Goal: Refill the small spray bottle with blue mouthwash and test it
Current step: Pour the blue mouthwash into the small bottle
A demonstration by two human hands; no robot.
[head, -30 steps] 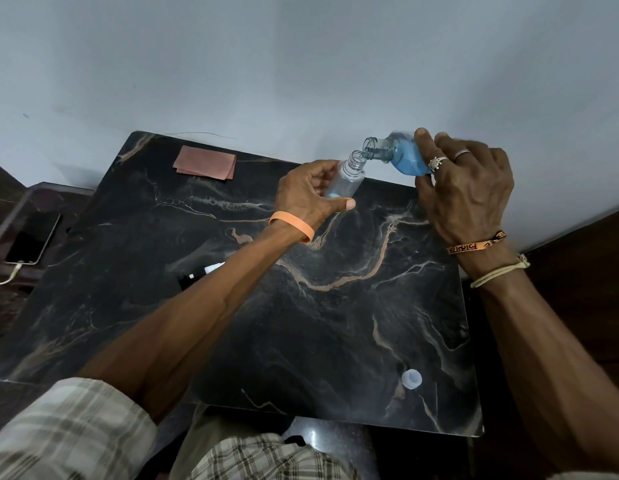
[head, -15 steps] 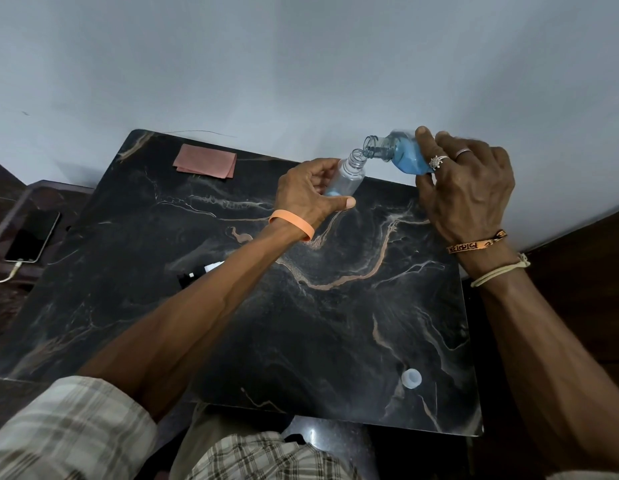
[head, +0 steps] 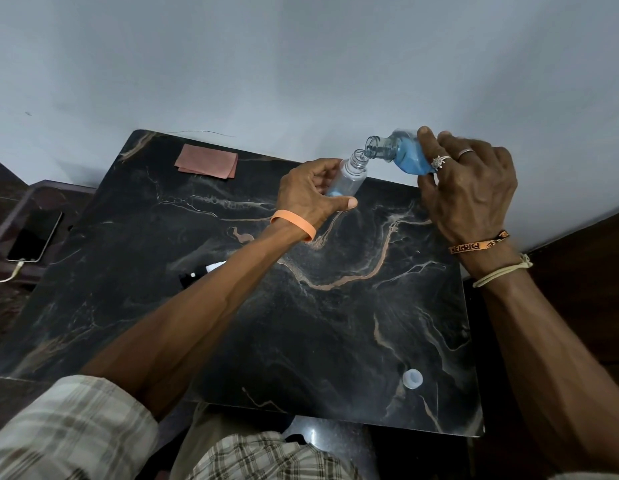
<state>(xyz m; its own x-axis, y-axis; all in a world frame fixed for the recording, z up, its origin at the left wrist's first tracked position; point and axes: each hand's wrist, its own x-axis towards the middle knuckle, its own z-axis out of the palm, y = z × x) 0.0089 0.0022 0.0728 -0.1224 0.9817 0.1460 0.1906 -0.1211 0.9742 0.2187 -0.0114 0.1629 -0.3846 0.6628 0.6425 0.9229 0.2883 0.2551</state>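
My left hand (head: 310,195) grips a small clear spray bottle (head: 351,176) with no top, held tilted above the far side of the black marble table (head: 335,323). A little blue liquid sits at the bottle's bottom. My right hand (head: 470,188) holds the mouthwash bottle (head: 401,155) tipped on its side, its open neck touching the small bottle's mouth. Blue mouthwash fills the part near my fingers. A black and white spray top (head: 200,270) lies on the table, partly hidden by my left forearm.
A white round cap (head: 412,379) lies near the table's front right. A folded pink cloth (head: 207,165) rests at the far left corner. A phone (head: 34,235) on a cable lies on a low shelf to the left. A grey wall stands behind.
Both hands and both bottles have stayed almost still. The mouthwash bottle is tipped slightly more steeply against the small bottle's mouth.
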